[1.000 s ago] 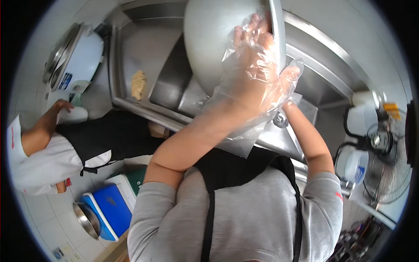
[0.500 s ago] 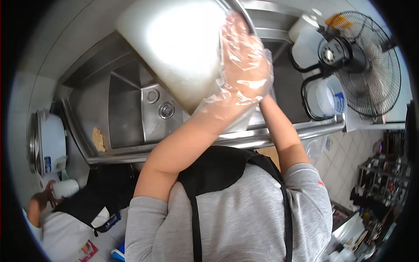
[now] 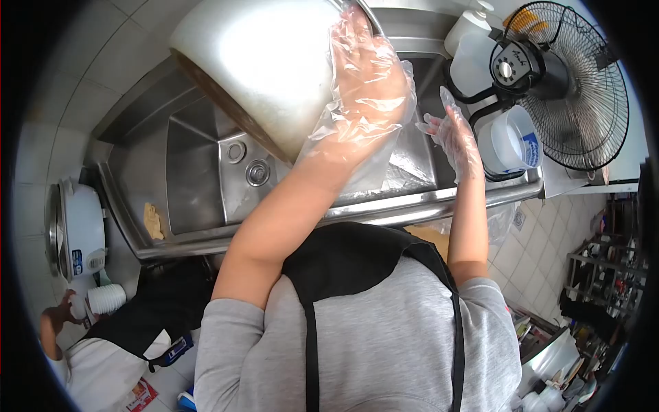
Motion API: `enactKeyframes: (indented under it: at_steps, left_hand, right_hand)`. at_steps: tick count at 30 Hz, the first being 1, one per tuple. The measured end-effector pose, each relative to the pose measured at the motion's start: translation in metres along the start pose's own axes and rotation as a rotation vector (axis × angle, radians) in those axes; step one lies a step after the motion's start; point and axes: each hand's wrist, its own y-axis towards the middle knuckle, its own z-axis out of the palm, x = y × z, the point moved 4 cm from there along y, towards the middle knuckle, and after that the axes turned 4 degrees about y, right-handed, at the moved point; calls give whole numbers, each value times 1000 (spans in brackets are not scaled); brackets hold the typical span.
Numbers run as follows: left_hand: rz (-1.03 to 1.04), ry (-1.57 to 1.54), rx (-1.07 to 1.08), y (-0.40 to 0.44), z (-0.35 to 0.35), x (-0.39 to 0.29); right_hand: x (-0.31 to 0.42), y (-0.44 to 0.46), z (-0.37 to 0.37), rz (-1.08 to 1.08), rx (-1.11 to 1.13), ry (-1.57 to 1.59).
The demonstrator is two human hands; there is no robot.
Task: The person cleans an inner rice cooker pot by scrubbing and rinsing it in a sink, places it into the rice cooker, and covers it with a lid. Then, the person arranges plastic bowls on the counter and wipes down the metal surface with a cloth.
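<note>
A large, pale metal pot (image 3: 254, 62) is tilted over the sink (image 3: 195, 178), with a brownish edge facing its lower left. My left hand (image 3: 367, 86), in a clear plastic glove, holds the pot by its right side, fingers at the metal rim near the top of the view; the fingertips are partly hidden. Also gloved, my right hand (image 3: 456, 141) is raised over the right part of the sink, fingers apart and nothing in it. It is nearest to the black-handled clear containers.
Right of the sink stand a clear container (image 3: 511, 141), a white pump bottle (image 3: 468, 29) and a black fan (image 3: 559, 82). A tan cloth-like piece (image 3: 153, 221) lies on the left ledge. At lower left, another person's hand (image 3: 60, 312) is by stacked white cups (image 3: 106, 299).
My right hand has come out from behind my left hand and moved right, now apart from the pot. The pot and my left hand have shifted slightly left, showing more brownish edge.
</note>
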Motion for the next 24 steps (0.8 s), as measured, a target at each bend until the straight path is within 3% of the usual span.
enactKeyframes:
  at_steps: [3, 8, 12, 16, 17, 19, 21, 24]
  left_hand:
    - [0, 17, 3, 1, -14, 8]
    - [-86, 25, 68, 4, -44, 26]
    - [-144, 38, 93, 2, -55, 47]
    - [-109, 58, -17, -7, -62, 55]
    - [-154, -1, 101, -3, -64, 59]
    - [-204, 0, 82, -4, -71, 59]
    - [-200, 14, -113, -8, -78, 55]
    - [-217, -47, -80, -10, -84, 56]
  right_hand:
    - [-9, -6, 10, -38, -13, -134]
    - [-8, -26, 35, -5, 66, -707]
    - [-17, -12, 33, -140, 80, -799]
    - [-8, -24, 56, -51, 158, -701]
    - [-9, -24, 60, -81, 183, -652]
    - [-16, -9, 57, -67, 239, -682]
    - [-24, 1, 54, -64, 266, -718]
    - [-31, 12, 52, -81, 329, -763]
